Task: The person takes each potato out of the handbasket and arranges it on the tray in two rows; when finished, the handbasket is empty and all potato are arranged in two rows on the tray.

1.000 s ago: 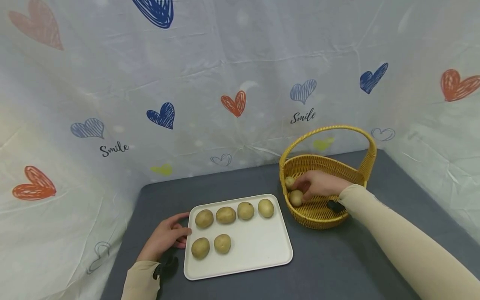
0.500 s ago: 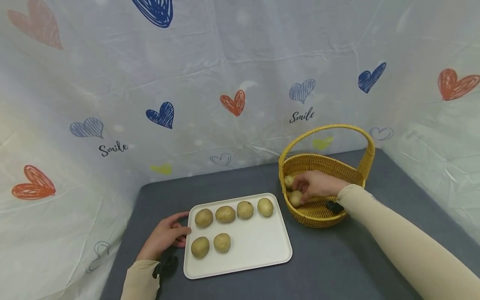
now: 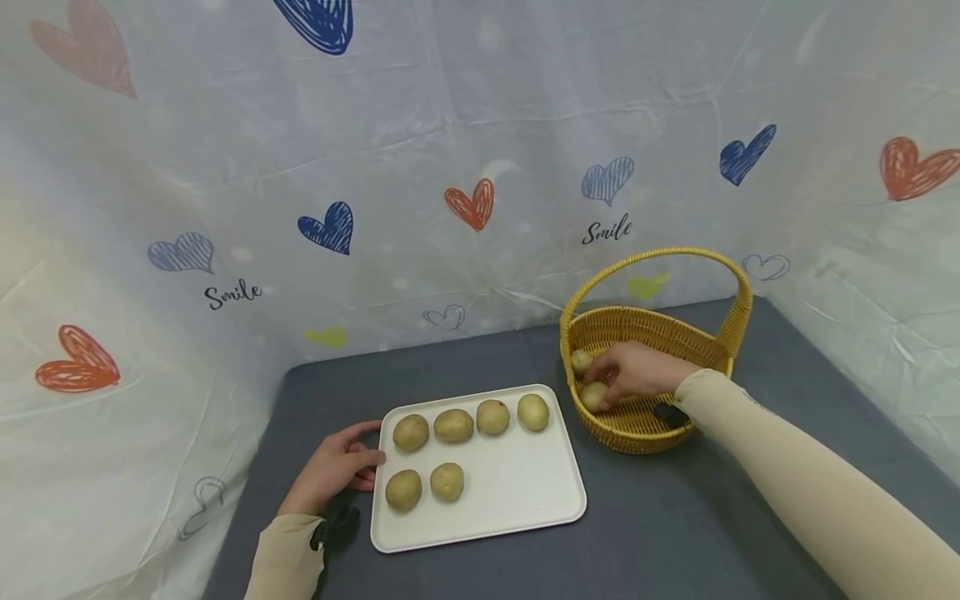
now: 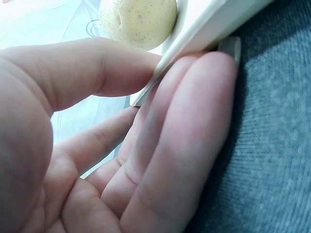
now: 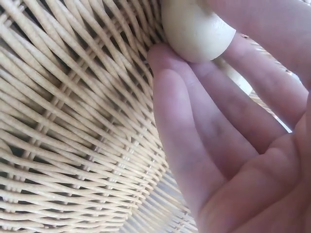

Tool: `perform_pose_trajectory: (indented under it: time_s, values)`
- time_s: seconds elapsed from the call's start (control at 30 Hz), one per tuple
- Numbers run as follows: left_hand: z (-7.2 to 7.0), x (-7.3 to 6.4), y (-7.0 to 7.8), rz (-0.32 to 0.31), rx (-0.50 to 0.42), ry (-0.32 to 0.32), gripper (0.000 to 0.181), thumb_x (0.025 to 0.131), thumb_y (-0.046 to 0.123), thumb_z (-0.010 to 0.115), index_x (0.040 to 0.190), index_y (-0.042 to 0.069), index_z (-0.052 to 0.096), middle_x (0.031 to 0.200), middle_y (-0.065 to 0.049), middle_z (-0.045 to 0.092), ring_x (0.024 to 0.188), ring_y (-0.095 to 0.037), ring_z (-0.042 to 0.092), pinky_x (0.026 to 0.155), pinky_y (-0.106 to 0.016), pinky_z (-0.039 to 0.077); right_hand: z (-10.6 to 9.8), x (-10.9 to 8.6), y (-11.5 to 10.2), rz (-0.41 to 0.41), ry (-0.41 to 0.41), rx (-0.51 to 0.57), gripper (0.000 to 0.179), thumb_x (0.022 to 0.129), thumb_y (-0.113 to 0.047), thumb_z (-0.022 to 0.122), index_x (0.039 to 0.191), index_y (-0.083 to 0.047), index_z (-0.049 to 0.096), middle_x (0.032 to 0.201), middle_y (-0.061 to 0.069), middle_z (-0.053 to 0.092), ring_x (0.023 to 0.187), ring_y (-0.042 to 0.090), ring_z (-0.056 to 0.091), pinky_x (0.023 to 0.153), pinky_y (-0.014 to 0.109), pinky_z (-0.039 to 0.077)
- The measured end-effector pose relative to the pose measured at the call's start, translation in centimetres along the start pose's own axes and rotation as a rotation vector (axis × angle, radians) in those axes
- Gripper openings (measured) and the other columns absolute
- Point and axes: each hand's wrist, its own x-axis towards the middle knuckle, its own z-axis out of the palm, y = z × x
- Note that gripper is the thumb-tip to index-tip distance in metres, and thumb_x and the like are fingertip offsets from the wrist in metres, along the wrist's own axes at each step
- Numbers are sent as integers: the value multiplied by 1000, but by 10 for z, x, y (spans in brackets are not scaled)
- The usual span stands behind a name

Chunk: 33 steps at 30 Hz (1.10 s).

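Note:
At the tray's left end, my left hand (image 3: 333,471) pinches the edge of a white rectangular tray (image 3: 517,492), thumb on the rim and fingers beneath, as the left wrist view shows. Several potatoes lie on the tray, a back row and two at the front left, one being a round potato (image 3: 447,482). My right hand (image 3: 636,368) reaches inside a yellow wicker basket (image 3: 645,321). Its thumb and fingers hold a pale potato (image 3: 595,397), also seen in the right wrist view (image 5: 197,34). Another potato (image 3: 581,362) sits just behind, partly covered by the fingers.
The basket's tall handle (image 3: 660,252) arches above the right hand. Tray and basket stand side by side on a dark grey cloth-covered table (image 3: 465,358). A white curtain (image 3: 390,150) printed with hearts hangs behind and at both sides.

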Motion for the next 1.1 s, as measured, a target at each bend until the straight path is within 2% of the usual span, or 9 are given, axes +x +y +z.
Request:
perform_pose_trajectory:
  time_s: [0.2,0.4,0.57,0.87,1.1]
  values:
    - [0,-2,1,6,11,5,71,94,11,79,159,7,51,85,-11,71,68,-20,71,62,-36,66,-6,-3,-2,23,5,-9,41,81,-26,95,117,-10,83,107,-3,81,94,10,70,86,34,60]
    - [-1,-2,-2,-5,24,12,71,93,12,80,159,6,52,84,-11,71,67,-20,71,61,-36,66,-19,-14,-13,56,91,-13,40,83,-35,94,117,-16,84,108,-5,81,96,11,72,89,38,62]
    - [-1,-2,-4,-12,24,13,71,94,12,79,159,6,51,85,-11,71,67,-20,72,62,-36,66,-22,-32,-34,100,156,-11,44,84,-41,93,119,-15,83,106,-5,81,94,11,71,87,39,62]
    - [-2,-3,-2,1,9,7,70,94,11,78,159,5,51,85,-12,71,68,-20,72,61,-36,66,0,-55,-69,83,291,63,37,85,-40,93,114,-19,84,99,-7,81,88,8,71,81,33,61]
    - [-1,-2,2,6,5,4,70,93,12,79,158,9,53,84,-11,71,68,-19,73,63,-35,66,29,-44,-98,36,312,134,36,85,-37,94,113,-19,83,95,-8,79,81,4,71,74,27,60]
